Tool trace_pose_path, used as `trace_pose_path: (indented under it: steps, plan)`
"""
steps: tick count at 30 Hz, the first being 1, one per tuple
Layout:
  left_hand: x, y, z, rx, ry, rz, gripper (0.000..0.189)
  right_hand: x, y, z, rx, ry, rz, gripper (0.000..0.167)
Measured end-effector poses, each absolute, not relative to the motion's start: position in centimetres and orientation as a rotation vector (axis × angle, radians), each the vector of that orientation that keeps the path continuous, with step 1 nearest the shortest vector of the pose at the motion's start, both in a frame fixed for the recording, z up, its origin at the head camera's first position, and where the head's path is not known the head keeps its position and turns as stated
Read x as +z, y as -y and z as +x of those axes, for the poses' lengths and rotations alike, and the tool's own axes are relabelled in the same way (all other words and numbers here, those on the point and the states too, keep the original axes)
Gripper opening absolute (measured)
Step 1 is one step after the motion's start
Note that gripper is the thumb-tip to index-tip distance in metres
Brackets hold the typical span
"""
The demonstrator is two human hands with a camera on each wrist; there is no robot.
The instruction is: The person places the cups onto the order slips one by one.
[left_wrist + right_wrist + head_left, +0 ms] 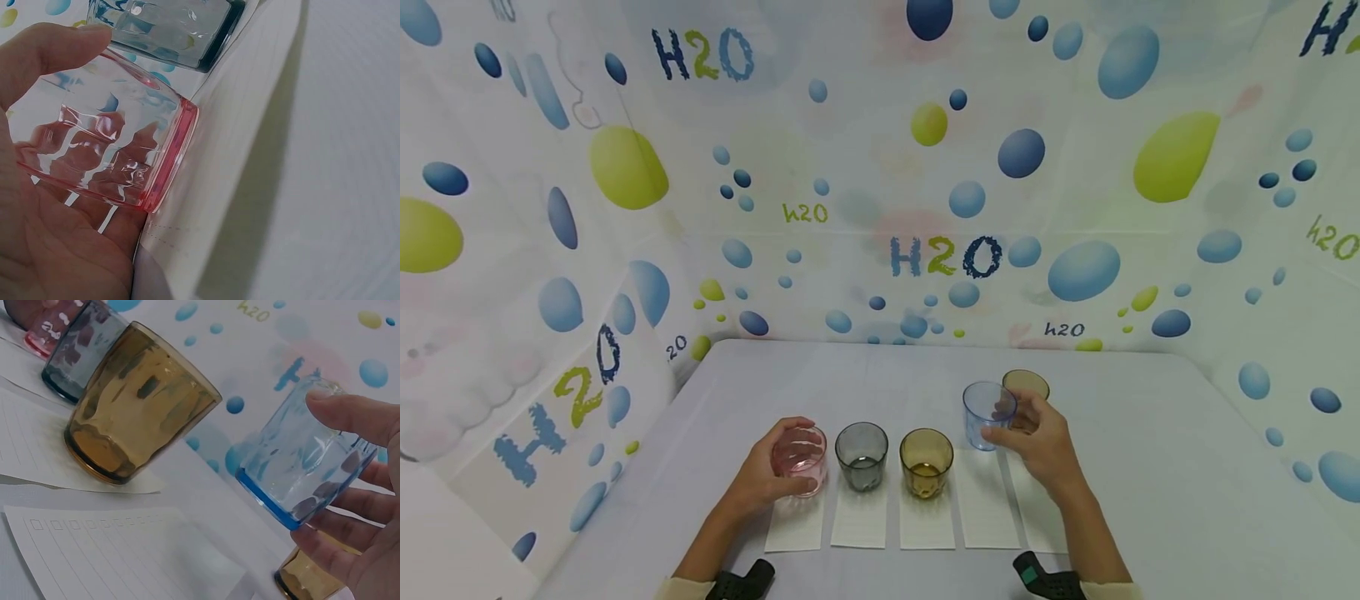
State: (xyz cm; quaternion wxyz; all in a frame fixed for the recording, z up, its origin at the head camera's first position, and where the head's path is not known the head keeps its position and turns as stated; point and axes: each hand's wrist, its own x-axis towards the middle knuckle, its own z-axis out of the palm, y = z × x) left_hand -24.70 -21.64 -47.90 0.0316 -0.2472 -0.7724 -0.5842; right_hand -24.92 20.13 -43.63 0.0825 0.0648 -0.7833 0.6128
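My left hand (762, 473) is wrapped around a pink clear glass (803, 468), which stands upright at the far end of the leftmost paper slip (795, 527). Beside it are a grey glass (862, 457) and an amber glass (927, 464), each upright on its own slip. My right hand (1047, 443) grips a blue clear glass (300, 456), thumb on the near side and fingers behind. In the right wrist view its blue base shows apart from the paper below. Partly hidden behind that hand is a second amber glass (1026, 382).
Two more paper slips (991, 517) lie to the right of the amber glass's slip; one bears a row of small printed boxes (94, 523). A white cloth covers the table (850, 367). Behind it hangs a curtain (865, 167) printed with drops and "H2O".
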Motion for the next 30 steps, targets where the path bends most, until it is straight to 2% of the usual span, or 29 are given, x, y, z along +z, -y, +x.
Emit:
trace_pose_path:
  steps: [14, 30]
  plan:
    - [-48.0, 21.7, -24.9, -1.814, 2.362, -0.787, 0.078, -43.7, -21.4, -24.6, 1.832, 2.43, 0.444, 0.072]
    - [-48.0, 21.7, -24.8, -1.836, 2.356, -0.786, 0.076, -44.6, -21.9, -24.8, 2.023, 2.478, 0.554, 0.073]
